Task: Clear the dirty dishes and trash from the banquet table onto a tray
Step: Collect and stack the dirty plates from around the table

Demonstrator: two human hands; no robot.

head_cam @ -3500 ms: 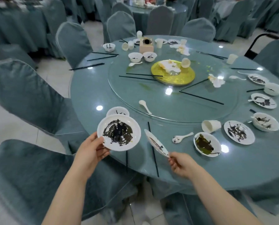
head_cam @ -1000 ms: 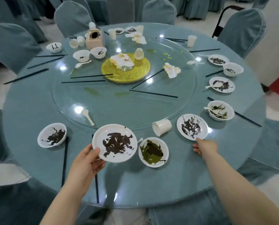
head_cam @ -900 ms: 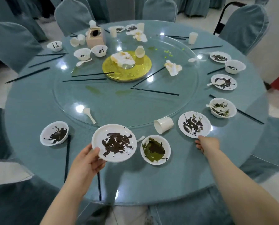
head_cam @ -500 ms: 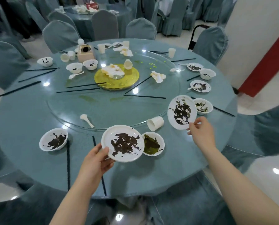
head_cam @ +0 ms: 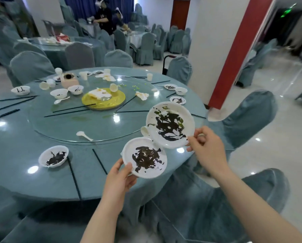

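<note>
head view is showing two bare hands over the near edge of the round banquet table (head_cam: 15,155), and i am placing everything else from this table. the left hand (head_cam: 119,177) is pinching the near rim of a white plate (head_cam: 145,157) smeared with dark sauce, thumb on top and the other fingers under it, and is holding it above the table's near right edge. the right hand (head_cam: 207,149) is gripping the lower right rim of a second plate (head_cam: 170,124), also stained dark with some green bits; this plate is tilting toward the camera and is sitting a little higher and farther right, its lower edge overlapping the far rim of the first plate. whether the two plates are really touching, i cannot tell. on the table's near left part a small bowl (head_cam: 53,156) with dark residue is lying beside black chopsticks (head_cam: 73,176). a white spoon (head_cam: 83,135) is resting on the glass turntable (head_cam: 67,127) in the middle of the table, and a yellow platter (head_cam: 115,101) with crumpled napkins is standing at the table's centre. at the far side of the table a tissue box (head_cam: 68,80), cups and more small bowls are standing. a tray is not appearing anywhere in this view.
</note>
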